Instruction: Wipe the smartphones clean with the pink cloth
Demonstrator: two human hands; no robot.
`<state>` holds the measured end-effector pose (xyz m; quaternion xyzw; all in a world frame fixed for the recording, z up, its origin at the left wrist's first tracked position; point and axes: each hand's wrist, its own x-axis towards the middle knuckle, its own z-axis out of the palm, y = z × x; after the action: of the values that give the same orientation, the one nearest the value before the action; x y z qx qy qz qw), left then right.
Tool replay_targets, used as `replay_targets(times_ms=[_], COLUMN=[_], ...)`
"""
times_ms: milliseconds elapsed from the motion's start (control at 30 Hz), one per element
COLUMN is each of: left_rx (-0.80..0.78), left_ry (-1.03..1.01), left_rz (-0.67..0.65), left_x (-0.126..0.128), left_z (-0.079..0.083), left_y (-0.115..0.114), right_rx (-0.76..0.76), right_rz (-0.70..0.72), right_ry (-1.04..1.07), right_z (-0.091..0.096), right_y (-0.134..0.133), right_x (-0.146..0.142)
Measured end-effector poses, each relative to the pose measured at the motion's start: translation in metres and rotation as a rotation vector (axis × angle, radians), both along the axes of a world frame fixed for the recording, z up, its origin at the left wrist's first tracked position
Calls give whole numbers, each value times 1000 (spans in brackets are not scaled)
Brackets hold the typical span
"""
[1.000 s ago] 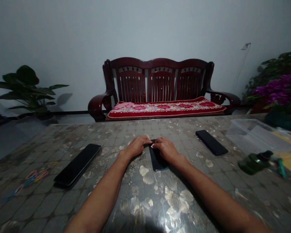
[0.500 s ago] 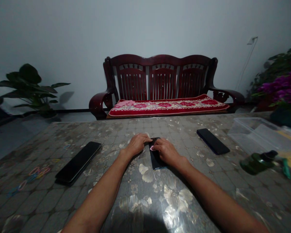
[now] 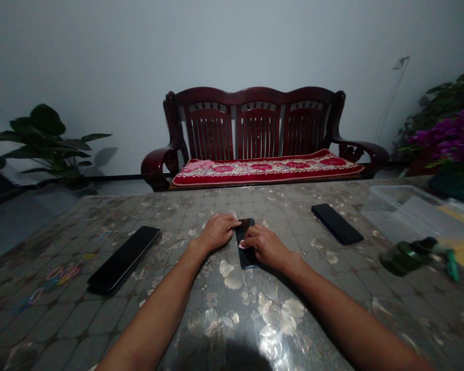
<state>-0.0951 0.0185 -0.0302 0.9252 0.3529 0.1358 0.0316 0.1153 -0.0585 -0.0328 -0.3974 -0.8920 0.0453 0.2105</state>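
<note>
A dark smartphone (image 3: 247, 258) lies flat on the patterned tabletop in the middle of the head view. My left hand (image 3: 218, 231) rests at its upper left edge, the fingertips gripping that edge and the palm side hidden. Across the phone's right side reaches my right hand (image 3: 266, 244), its fingers pinched on a small pink cloth (image 3: 241, 245) pressed against the screen. Only a corner of the cloth shows, and the hand covers part of the phone.
To the left lie a black phone (image 3: 124, 260) and several coloured rubber bands (image 3: 64, 274). On the right are another dark phone (image 3: 337, 224), a green bottle (image 3: 404, 257) and a clear plastic box (image 3: 394, 211). Beyond the table stands a wooden bench (image 3: 259, 123).
My right hand has slid the pink cloth a little down the phone's screen, toward me. My left hand stays at the phone's upper left edge. The view has shifted slightly.
</note>
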Motion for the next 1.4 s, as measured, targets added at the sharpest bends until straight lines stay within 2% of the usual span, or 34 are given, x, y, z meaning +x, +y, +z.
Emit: replay_targets(times_ms=[233, 600, 700, 900, 1167, 1400], left_rx=[50, 64, 84, 120, 87, 94], left_ry=[3, -74, -72, -28, -53, -36], left_rz=[9, -15, -16, -6, 1, 35], left_x=[0, 2, 5, 9, 7, 9], left_z=[-4, -10, -12, -8, -5, -4], left_y=[-1, -3, -3, -8, -17, -22], right_rx=[-8, -42, -40, 21, 15, 41], right_rz=[-153, -53, -46, -142, -17, -165], right_ry=[14, -52, -52, 36, 40, 62], right_z=[-5, 8, 6, -6, -1, -8], right_y=[7, -17, -14, -6, -26, -7], right_x=[-3, -2, 2, 7, 11, 18])
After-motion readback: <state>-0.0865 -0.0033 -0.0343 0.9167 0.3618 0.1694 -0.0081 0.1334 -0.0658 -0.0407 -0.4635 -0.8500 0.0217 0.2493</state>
